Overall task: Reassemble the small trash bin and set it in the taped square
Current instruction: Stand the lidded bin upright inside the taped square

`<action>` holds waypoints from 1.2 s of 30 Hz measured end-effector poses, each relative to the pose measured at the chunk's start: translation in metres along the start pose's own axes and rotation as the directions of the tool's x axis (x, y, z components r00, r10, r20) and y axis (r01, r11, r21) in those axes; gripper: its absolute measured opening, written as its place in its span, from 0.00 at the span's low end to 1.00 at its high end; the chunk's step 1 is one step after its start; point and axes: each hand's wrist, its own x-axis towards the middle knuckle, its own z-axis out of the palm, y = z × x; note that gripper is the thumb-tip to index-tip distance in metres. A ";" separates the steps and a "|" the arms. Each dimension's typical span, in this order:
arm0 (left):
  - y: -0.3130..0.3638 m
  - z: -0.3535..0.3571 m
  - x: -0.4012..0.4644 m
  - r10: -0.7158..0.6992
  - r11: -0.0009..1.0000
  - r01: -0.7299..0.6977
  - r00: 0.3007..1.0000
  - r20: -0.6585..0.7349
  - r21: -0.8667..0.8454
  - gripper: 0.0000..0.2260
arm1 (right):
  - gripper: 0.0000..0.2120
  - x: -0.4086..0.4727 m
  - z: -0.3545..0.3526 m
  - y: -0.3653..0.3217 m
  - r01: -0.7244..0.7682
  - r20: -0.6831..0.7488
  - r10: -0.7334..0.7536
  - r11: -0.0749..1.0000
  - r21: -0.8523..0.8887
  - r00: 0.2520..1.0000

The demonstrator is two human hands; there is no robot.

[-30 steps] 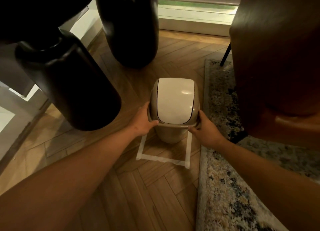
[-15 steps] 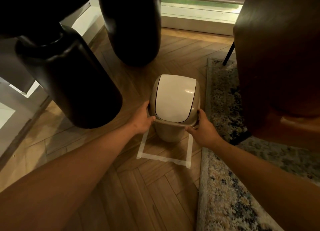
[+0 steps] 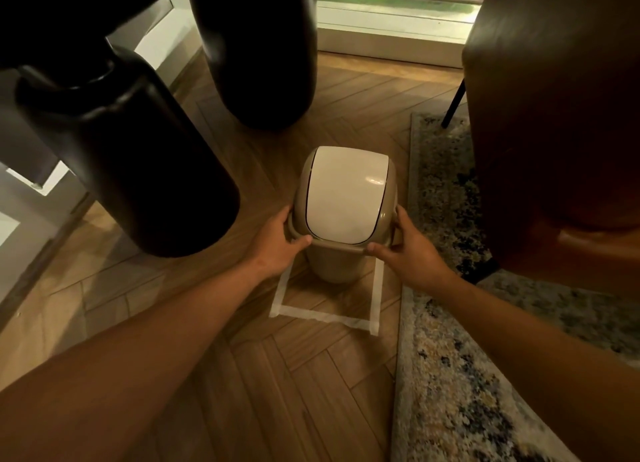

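A small beige trash bin point(image 3: 332, 267) with a white swing lid point(image 3: 343, 194) stands upright on the wooden floor inside a square of white tape point(image 3: 322, 315). The lid frame sits on top of the bin body. My left hand point(image 3: 280, 243) grips the left side of the lid rim, thumb on the front edge. On the right side of the rim my right hand point(image 3: 405, 250) holds on, thumb also at the front. The far side of the taped square is hidden behind the bin.
Two large black vases point(image 3: 131, 163) point(image 3: 256, 45) stand to the left and behind the bin. A patterned rug point(image 3: 450, 375) lies along the right. A brown leather chair point(image 3: 554, 115) looms at the right. A window sill point(image 3: 388, 21) runs along the back.
The bin has shifted slightly away from me and turned a little within the taped square. Both hands kept their hold on the rim and moved with it.
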 end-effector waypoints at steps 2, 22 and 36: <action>0.000 0.000 0.001 0.005 1.000 -0.005 1.000 -0.008 0.021 0.34 | 0.44 0.000 0.004 0.001 0.009 0.000 -0.009 1.000 -0.029 1.000; 0.001 0.007 -0.004 0.010 1.000 -0.009 0.998 -0.059 0.014 0.36 | 0.40 0.002 0.005 0.006 0.017 0.032 -0.016 1.000 -0.026 0.999; -0.002 -0.001 -0.006 0.134 0.975 -0.129 0.991 -0.016 0.183 0.40 | 0.53 0.003 0.010 0.005 0.153 -0.155 -0.175 0.978 -0.142 0.972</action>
